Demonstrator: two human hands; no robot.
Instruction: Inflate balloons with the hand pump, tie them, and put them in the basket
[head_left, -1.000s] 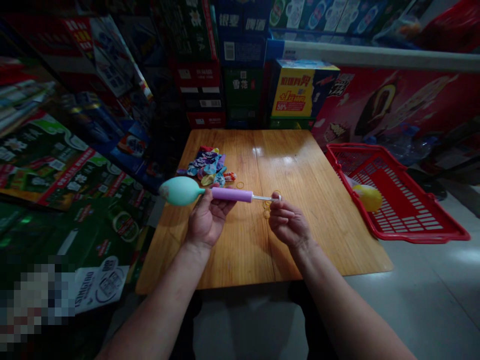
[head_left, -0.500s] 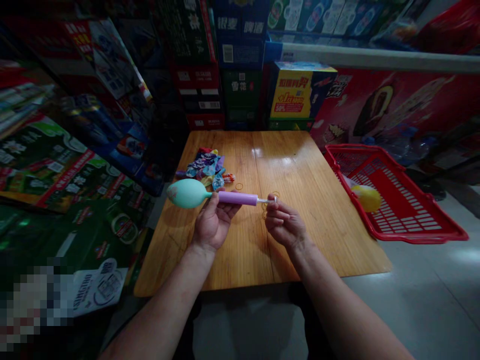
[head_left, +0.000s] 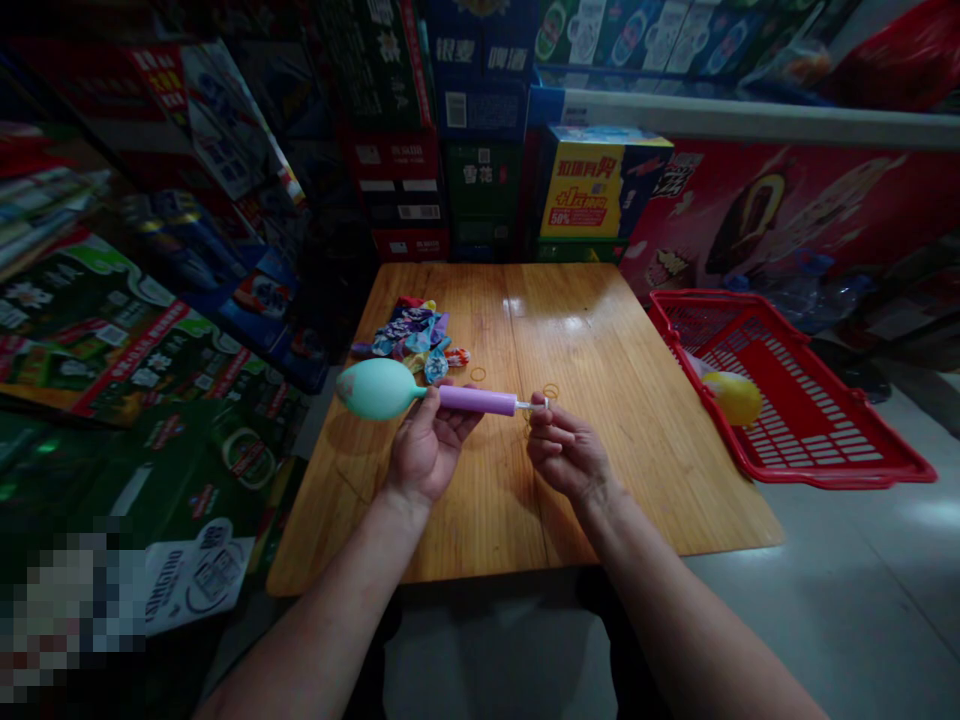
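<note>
A purple balloon pump lies level above the table, with a partly inflated mint-green balloon on its left end. My left hand is closed around the balloon's neck and the pump's nozzle end, thumb on top. At the other end, my right hand pinches the pump's handle, and a short length of pale rod shows between handle and barrel. Behind the balloon, a pile of uninflated coloured balloons rests on the table. Several thin yellow rubber bands lie near the pump, some partly hidden by my right hand.
The wooden table stands before me. To its right is a red plastic basket, with a yellow balloon at its near-left side. Beer cartons stack up behind, and more green cartons crowd the left side.
My right hand has moved slightly left, pushing the handle closer to the barrel, so less rod shows. My left hand and the balloon have hardly shifted.
</note>
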